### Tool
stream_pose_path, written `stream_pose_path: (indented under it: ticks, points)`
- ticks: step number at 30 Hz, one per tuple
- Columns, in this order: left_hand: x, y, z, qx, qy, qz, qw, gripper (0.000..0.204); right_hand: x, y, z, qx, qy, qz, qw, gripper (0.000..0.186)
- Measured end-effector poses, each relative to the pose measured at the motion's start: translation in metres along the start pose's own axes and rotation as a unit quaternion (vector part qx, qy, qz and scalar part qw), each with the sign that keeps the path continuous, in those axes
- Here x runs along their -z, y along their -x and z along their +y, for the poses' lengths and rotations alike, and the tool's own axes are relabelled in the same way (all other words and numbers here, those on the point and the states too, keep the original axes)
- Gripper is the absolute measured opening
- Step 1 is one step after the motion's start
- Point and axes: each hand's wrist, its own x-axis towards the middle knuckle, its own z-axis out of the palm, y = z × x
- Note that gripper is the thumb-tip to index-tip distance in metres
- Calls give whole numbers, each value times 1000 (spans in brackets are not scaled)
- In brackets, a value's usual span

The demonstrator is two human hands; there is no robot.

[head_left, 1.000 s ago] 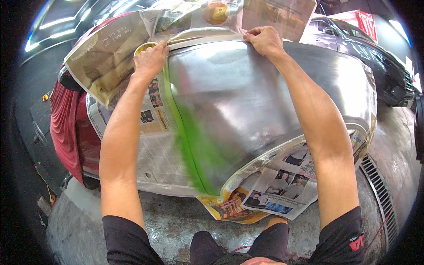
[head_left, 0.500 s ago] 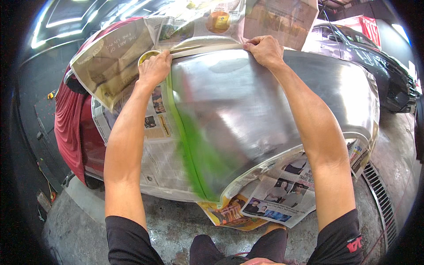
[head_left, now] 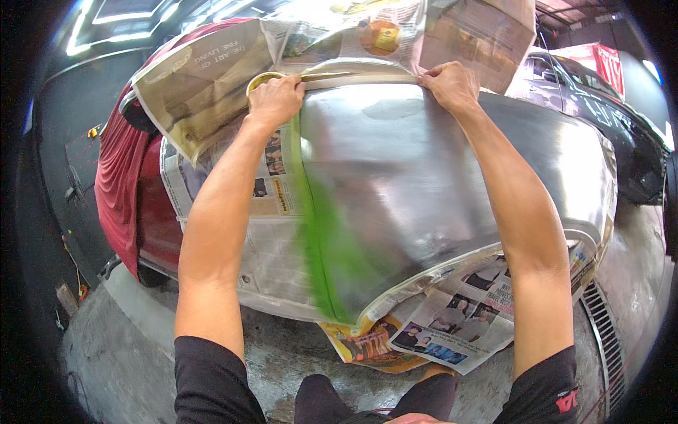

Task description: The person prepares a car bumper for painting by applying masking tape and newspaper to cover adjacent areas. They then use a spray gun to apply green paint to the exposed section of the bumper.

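Observation:
A roll of masking tape (head_left: 256,83) is in my left hand (head_left: 277,100), its fingers closed at the upper left corner of a bare grey car panel (head_left: 395,162). From there a pale strip of tape (head_left: 360,78) runs along the panel's far edge, against the newspaper sheets (head_left: 339,39) standing behind it. My right hand (head_left: 453,85) pinches the strip and paper edge farther right, thumb and forefinger together. A green-painted band (head_left: 321,247) goes down the panel's left side. More newspaper (head_left: 272,237) covers the bodywork left of it.
Loose newspaper (head_left: 455,318) hangs at the panel's lower edge, above the concrete floor (head_left: 162,346). On the left, a red cloth (head_left: 116,198) drapes over the car. A dark car (head_left: 607,124) stands at the right, with a floor drain grate (head_left: 602,339) nearer me.
The whole scene has shifted rightward in view. Both hands keep about the same places along the panel's far edge, still gripping the tape roll and the strip.

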Motion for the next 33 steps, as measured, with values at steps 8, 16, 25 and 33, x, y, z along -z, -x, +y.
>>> stream_pose_path:
  ticks: [8, 16, 25, 33]
  points:
    - [-5, -8, -2, 1, -19, 22, 1000, 34, -16, 10, -12, 232, 111, 110, 960, 20]
    - [-10, -10, -2, -14, -12, 22, 1000, 33, -36, 5, -25, 294, 81, 93, 948, 18]
    - [-11, -12, -4, -10, -11, 19, 1000, 31, -50, 1, -39, 366, 118, 129, 914, 19]
    - [-11, -9, -1, -12, 2, 8, 1000, 30, -71, 3, -59, 375, 98, 121, 914, 18]
